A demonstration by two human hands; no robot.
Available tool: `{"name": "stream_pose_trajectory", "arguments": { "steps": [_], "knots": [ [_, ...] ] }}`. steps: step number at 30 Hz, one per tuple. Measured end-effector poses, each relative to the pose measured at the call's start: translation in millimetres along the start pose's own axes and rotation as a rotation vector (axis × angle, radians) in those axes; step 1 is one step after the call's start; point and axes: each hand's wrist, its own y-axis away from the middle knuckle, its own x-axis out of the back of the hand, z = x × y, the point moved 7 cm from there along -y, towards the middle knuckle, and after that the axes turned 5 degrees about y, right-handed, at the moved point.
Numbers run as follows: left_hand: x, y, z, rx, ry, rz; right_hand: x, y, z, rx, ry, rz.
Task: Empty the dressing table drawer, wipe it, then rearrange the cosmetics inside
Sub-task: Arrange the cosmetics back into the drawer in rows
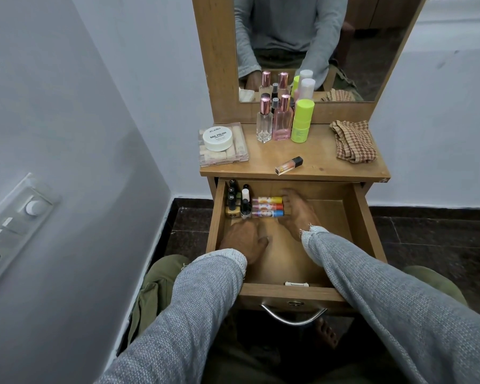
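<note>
Both my hands are inside the open drawer [366, 217]: my right hand [295, 212], fingers flat and spread, touches the cap ends of three lip tubes [268, 207] lying crosswise, while my left hand [244, 239] rests loosely curled just below them.

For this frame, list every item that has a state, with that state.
drawer: pulled open, partly refilled
three striped tubes: lying side by side in drawer
small bottles: upright in drawer's back-left corner
right hand: open, fingers against tube ends
left hand: open, resting in drawer
lip gloss: lying on tabletop
checked cloth: crumpled on tabletop
perfume bottles: upright, capped
</note>
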Motion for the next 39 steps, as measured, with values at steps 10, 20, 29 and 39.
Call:
{"name": "stream_pose_trajectory", "arguments": {
  "steps": [10, 20, 29, 39],
  "knots": [
    [-4, -1, 1, -0.010, 0.004, -0.038, 8, 5, 2, -0.046, -0.110, -0.028],
    [-4, -1, 1, -0.011, -0.002, -0.042, 9, 7, 0, -0.010, -0.180, -0.074],
    [-3, -1, 2, -0.016, -0.003, -0.037, 10, 9, 1, -0.040, -0.218, -0.005],
    [-3, -1, 4, -0.037, -0.050, -0.057, 124, 41, -39, 0.423, 0.132, 0.577]
  ]
}}
